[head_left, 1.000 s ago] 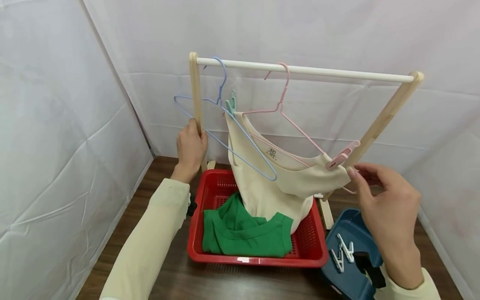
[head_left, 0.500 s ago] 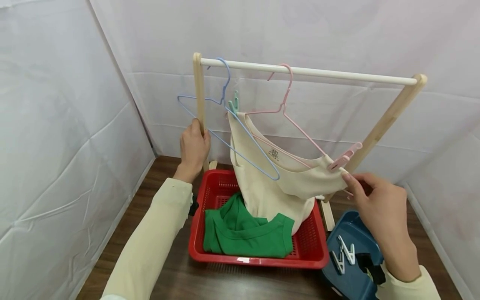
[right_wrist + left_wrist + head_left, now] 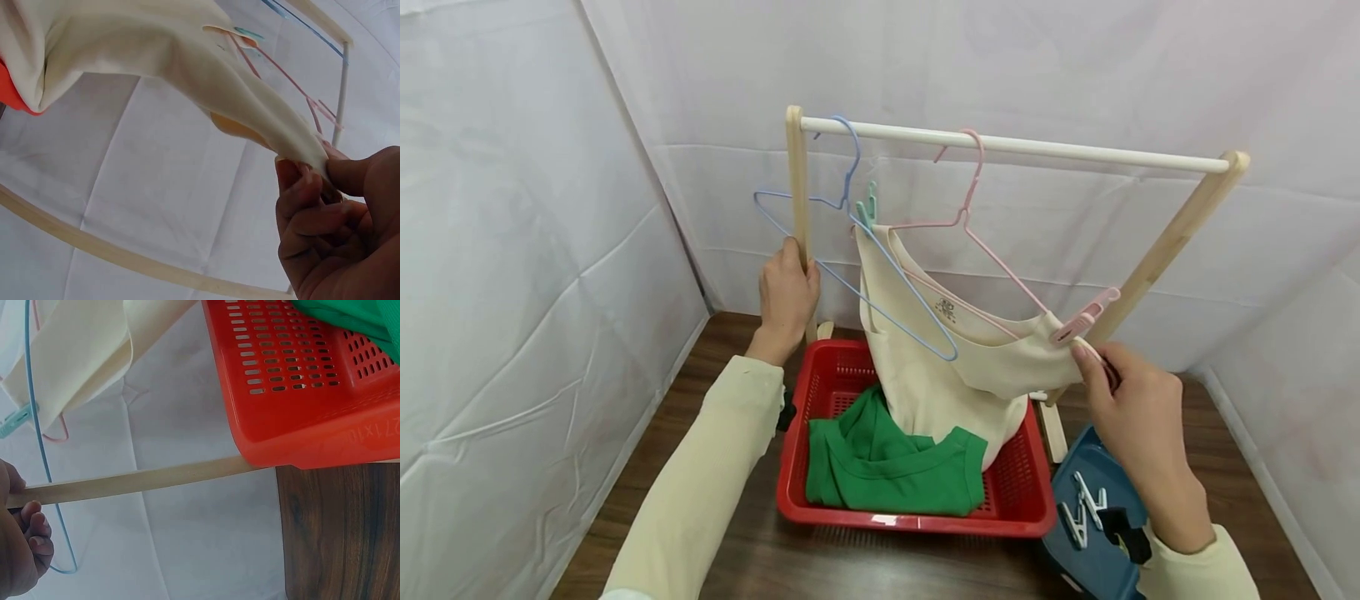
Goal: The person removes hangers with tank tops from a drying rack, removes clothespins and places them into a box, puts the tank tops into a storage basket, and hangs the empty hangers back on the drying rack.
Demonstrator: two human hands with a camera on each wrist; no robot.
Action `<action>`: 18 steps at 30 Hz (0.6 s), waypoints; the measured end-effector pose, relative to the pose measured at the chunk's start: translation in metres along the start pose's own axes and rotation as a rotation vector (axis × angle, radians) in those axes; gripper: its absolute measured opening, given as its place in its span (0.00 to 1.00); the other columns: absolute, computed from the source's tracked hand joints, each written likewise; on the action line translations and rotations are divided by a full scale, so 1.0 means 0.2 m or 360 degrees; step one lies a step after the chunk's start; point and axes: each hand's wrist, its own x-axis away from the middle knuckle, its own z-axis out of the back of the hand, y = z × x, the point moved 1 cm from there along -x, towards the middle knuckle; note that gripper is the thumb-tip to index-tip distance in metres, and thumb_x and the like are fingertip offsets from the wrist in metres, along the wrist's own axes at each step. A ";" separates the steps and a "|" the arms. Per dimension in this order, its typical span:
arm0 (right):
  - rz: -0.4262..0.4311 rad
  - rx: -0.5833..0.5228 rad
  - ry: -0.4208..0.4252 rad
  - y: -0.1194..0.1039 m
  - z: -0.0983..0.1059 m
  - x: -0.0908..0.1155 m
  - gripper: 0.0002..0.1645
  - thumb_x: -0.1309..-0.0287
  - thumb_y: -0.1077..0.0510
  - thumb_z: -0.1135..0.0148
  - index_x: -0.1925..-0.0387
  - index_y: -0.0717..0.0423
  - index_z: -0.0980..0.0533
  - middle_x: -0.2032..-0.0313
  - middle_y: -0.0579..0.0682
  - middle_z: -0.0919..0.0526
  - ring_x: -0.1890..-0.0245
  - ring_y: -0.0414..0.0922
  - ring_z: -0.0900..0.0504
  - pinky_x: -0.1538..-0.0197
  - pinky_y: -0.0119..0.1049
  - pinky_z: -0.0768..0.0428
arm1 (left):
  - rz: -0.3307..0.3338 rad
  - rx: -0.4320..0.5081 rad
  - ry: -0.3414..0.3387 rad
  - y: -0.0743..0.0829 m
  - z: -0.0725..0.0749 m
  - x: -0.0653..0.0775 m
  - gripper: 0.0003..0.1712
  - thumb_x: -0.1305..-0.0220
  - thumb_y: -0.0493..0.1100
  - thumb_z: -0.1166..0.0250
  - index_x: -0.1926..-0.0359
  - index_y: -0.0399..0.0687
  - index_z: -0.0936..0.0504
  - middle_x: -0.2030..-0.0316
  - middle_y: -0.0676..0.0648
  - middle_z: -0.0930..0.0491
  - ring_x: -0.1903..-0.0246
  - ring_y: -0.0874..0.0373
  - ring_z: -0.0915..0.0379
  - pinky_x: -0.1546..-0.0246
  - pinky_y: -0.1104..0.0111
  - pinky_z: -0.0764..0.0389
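Observation:
My left hand (image 3: 787,293) grips the left wooden post (image 3: 798,183) of a small clothes rack; in the left wrist view its fingers curl round the post. With thumb and fingers my right hand (image 3: 1138,404) pinches the right shoulder of a cream top (image 3: 940,383), just below a pink clothespin (image 3: 1085,317). That top hangs on a pink hanger (image 3: 972,200), which tilts down to the right from the white rail (image 3: 1075,150). A green clothespin (image 3: 867,208) clips its left shoulder. The top's lower part hangs into a red basket (image 3: 917,523).
An empty blue hanger (image 3: 887,317) hangs in front of the cream top. Folded green cloth (image 3: 895,475) lies in the basket. At the right, a blue tray (image 3: 1093,558) holds white clothespins (image 3: 1078,512), partly under my right wrist. White sheeting (image 3: 1000,58) stands behind and at both sides.
My right hand has moved left along the cream top's shoulder, closer to the pink clothespin. The left hand keeps its grip on the post.

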 end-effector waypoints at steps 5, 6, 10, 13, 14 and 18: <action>-0.0028 -0.0008 0.0094 -0.01 -0.04 0.01 0.12 0.35 0.59 0.41 0.71 0.65 0.22 0.88 0.46 0.37 0.88 0.41 0.41 0.83 0.31 0.45 | -0.0003 -0.0006 -0.0006 -0.01 0.00 0.00 0.08 0.39 0.32 0.40 0.64 0.28 0.28 0.75 0.32 0.24 0.73 0.36 0.23 0.73 0.51 0.23; -0.0049 -0.0014 0.0111 -0.01 -0.04 0.01 0.12 0.35 0.59 0.42 0.69 0.66 0.22 0.88 0.47 0.36 0.88 0.42 0.41 0.82 0.31 0.44 | -0.0008 -0.0005 -0.0005 -0.01 0.00 0.00 0.08 0.39 0.32 0.40 0.64 0.28 0.28 0.75 0.32 0.24 0.73 0.35 0.23 0.73 0.51 0.24; -0.0152 -0.0052 0.0163 -0.03 -0.05 0.02 0.13 0.33 0.59 0.44 0.66 0.66 0.22 0.86 0.50 0.31 0.87 0.42 0.36 0.81 0.27 0.41 | -0.0014 -0.0002 -0.0004 0.00 0.01 0.00 0.08 0.39 0.32 0.40 0.64 0.27 0.28 0.76 0.32 0.24 0.73 0.35 0.23 0.73 0.51 0.24; -0.0177 -0.0079 0.0207 -0.04 -0.06 0.02 0.12 0.33 0.60 0.45 0.67 0.66 0.22 0.84 0.51 0.27 0.85 0.42 0.33 0.79 0.26 0.39 | -0.0007 0.0001 -0.0010 0.00 0.01 0.00 0.08 0.39 0.32 0.40 0.64 0.27 0.28 0.76 0.32 0.24 0.73 0.35 0.23 0.73 0.51 0.23; -0.0182 -0.0089 0.0223 -0.04 -0.06 0.02 0.13 0.33 0.60 0.45 0.68 0.66 0.23 0.84 0.51 0.27 0.85 0.41 0.33 0.79 0.26 0.39 | -0.0002 0.0002 -0.0013 0.00 0.01 0.00 0.08 0.39 0.32 0.40 0.64 0.27 0.28 0.75 0.31 0.24 0.72 0.35 0.23 0.73 0.51 0.23; -0.0218 -0.0109 0.0288 -0.04 -0.07 0.01 0.15 0.32 0.58 0.46 0.72 0.65 0.24 0.83 0.52 0.28 0.84 0.38 0.35 0.78 0.26 0.38 | 0.0018 0.0011 -0.0018 0.01 0.01 0.00 0.08 0.39 0.32 0.40 0.64 0.27 0.28 0.75 0.31 0.23 0.72 0.36 0.23 0.72 0.51 0.23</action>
